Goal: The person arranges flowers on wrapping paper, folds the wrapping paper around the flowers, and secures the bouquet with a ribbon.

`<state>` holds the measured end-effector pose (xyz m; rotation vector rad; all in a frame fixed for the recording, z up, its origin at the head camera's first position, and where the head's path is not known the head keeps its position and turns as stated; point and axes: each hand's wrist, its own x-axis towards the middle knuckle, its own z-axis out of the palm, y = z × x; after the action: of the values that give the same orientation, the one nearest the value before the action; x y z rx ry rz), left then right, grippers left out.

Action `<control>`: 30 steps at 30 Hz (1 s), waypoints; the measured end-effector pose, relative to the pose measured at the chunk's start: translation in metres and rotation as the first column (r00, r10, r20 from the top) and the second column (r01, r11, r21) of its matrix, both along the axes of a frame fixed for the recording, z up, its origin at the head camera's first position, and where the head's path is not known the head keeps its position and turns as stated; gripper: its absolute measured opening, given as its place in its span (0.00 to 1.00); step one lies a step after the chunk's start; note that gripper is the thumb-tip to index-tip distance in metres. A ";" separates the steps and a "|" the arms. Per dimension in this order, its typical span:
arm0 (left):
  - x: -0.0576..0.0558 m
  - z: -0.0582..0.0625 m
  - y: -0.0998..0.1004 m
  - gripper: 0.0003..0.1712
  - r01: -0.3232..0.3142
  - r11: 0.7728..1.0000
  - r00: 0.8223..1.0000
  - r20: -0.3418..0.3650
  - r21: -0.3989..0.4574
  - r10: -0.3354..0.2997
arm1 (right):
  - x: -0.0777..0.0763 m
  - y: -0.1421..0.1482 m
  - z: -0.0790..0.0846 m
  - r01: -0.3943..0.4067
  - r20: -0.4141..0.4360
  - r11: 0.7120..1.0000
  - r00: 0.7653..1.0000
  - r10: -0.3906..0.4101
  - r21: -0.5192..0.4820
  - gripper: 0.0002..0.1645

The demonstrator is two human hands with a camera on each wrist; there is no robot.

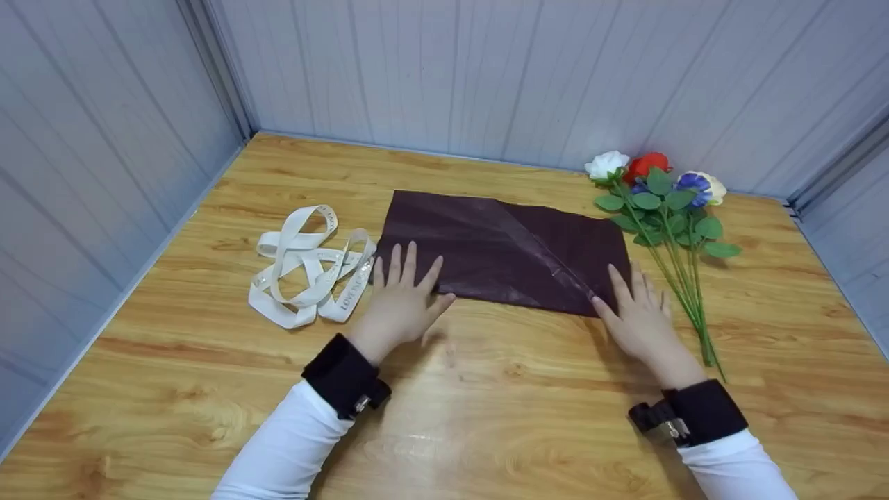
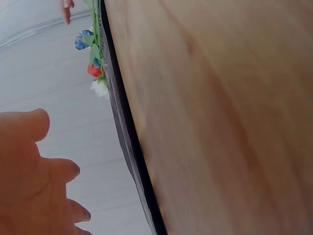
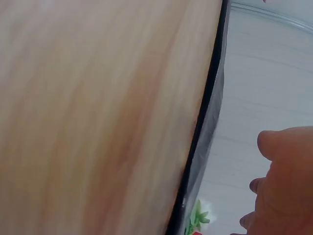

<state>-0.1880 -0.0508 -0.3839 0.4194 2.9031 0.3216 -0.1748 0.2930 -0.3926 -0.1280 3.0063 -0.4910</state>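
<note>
A dark maroon sheet [image 1: 472, 243], folded flat with a pale diagonal crease, lies across the middle of the wooden table. My left hand [image 1: 399, 302] is over its front left corner, fingers straight and spread. In the left wrist view that hand [image 2: 29, 171] shows a gap between its fingertips and the thin dark edge of the sheet [image 2: 128, 132]. Over the front right corner is my right hand [image 1: 639, 319], its fingers extended. The right wrist view likewise has the hand [image 3: 288, 181] apart from the sheet's edge [image 3: 208, 117]. Neither hand holds anything.
Left of the sheet is a loosely looped white ribbon [image 1: 298, 271] with printed lettering, near my left fingers. Several artificial flowers with green stems [image 1: 680, 278] lie to the right, their white, red and blue-cream heads toward the back. Pale panelled walls [image 1: 417, 76] border the table [image 1: 472, 417].
</note>
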 end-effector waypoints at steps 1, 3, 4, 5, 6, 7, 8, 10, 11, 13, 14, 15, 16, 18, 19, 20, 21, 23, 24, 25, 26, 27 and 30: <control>-0.001 0.000 -0.001 0.38 -0.001 1.000 1.000 0.014 -0.010 0.001 | -0.001 0.000 -0.001 -0.008 0.007 1.000 1.000 0.008 0.006 0.43; -0.003 -0.001 -0.003 0.38 -0.004 1.000 0.999 0.052 -0.021 0.005 | -0.004 -0.001 -0.001 -0.030 0.020 0.999 0.999 0.030 0.024 0.42; -0.005 -0.002 -0.004 0.38 -0.004 1.000 0.997 0.074 -0.024 0.006 | -0.005 -0.002 -0.002 -0.041 0.027 0.999 0.999 0.041 0.030 0.42; -0.006 -0.002 -0.006 0.39 -0.004 1.000 0.996 0.094 -0.028 0.007 | -0.006 -0.001 -0.002 -0.052 0.035 0.998 0.998 0.051 0.035 0.42; -0.007 -0.003 -0.007 0.39 -0.002 1.000 0.994 0.113 -0.028 0.006 | -0.007 -0.001 -0.003 -0.061 0.045 0.998 0.997 0.059 0.035 0.41; -0.008 -0.004 -0.009 0.39 -0.002 1.000 0.991 0.133 -0.026 0.005 | -0.007 -0.001 -0.004 -0.070 0.058 0.997 0.996 0.068 0.035 0.41; -0.009 -0.004 -0.010 0.39 -0.002 1.000 0.989 0.149 -0.024 0.005 | -0.008 0.000 -0.005 -0.078 0.072 0.996 0.995 0.076 0.035 0.41; -0.011 -0.006 -0.013 0.39 -0.004 1.000 0.984 0.179 -0.016 0.007 | -0.008 0.002 -0.007 -0.091 0.100 0.995 0.991 0.088 0.028 0.41; -0.011 -0.007 -0.014 0.40 -0.007 1.000 0.982 0.191 -0.010 0.008 | -0.008 0.004 -0.009 -0.097 0.114 0.995 0.989 0.093 0.023 0.41; -0.013 -0.008 -0.015 0.40 -0.014 1.000 0.976 0.217 0.010 0.011 | -0.009 0.007 -0.011 -0.111 0.143 0.994 0.984 0.108 0.012 0.41; -0.014 -0.009 -0.016 0.41 -0.017 1.000 0.973 0.230 0.020 0.012 | -0.009 0.009 -0.012 -0.117 0.157 0.993 0.981 0.115 0.005 0.41; -0.015 -0.009 -0.016 0.41 -0.020 0.999 0.970 0.243 0.028 0.013 | -0.009 0.011 -0.013 -0.122 0.172 0.993 0.978 0.120 -0.002 0.41; -0.016 -0.010 -0.017 0.41 -0.023 0.999 0.967 0.255 0.032 0.014 | -0.010 0.012 -0.014 -0.126 0.186 0.992 0.975 0.125 -0.009 0.41; -0.017 -0.011 -0.018 0.41 -0.031 0.999 0.961 0.276 0.032 0.021 | -0.011 0.015 -0.016 -0.132 0.205 0.991 0.969 0.134 -0.025 0.41; -0.018 -0.011 -0.018 0.41 -0.034 0.999 0.959 0.282 0.026 0.026 | -0.012 0.016 -0.017 -0.132 0.208 0.991 0.968 0.137 -0.037 0.41; -0.018 -0.011 -0.019 0.41 -0.038 0.999 0.958 0.286 0.019 0.031 | -0.013 0.016 -0.017 -0.133 0.205 0.990 0.969 0.140 -0.051 0.41; -0.018 -0.011 -0.019 0.40 -0.040 0.999 0.957 0.287 0.010 0.036 | -0.014 0.017 -0.018 -0.130 0.203 0.990 0.969 0.140 -0.062 0.40; -0.018 -0.011 -0.020 0.40 -0.042 0.999 0.956 0.289 -0.010 0.043 | -0.014 0.018 -0.018 -0.128 0.189 0.988 0.972 0.142 -0.086 0.39; -0.018 -0.011 -0.020 0.40 -0.041 0.999 0.956 0.291 -0.017 0.045 | -0.014 0.018 -0.018 -0.126 0.179 0.987 0.974 0.142 -0.098 0.38; -0.017 -0.011 -0.021 0.40 -0.042 0.999 0.955 0.293 -0.020 0.046 | -0.014 0.019 -0.018 -0.123 0.172 0.986 0.975 0.141 -0.111 0.38; -0.017 -0.011 -0.021 0.40 -0.042 0.999 0.955 0.294 -0.019 0.046 | -0.014 0.019 -0.018 -0.119 0.169 0.985 0.976 0.139 -0.122 0.38; -0.017 -0.011 -0.021 0.40 -0.043 0.999 0.955 0.294 -0.014 0.046 | -0.014 0.020 -0.018 -0.113 0.166 0.985 0.977 0.134 -0.129 0.37; -0.018 -0.011 -0.022 0.39 -0.069 0.997 0.953 0.297 0.036 0.055 | -0.014 0.021 -0.019 -0.096 0.153 0.983 0.981 0.120 -0.157 0.36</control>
<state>-0.2058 -0.0725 -0.3952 0.2606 2.6229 0.4224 -0.1892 0.3140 -0.4111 -0.2484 2.7847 -0.6795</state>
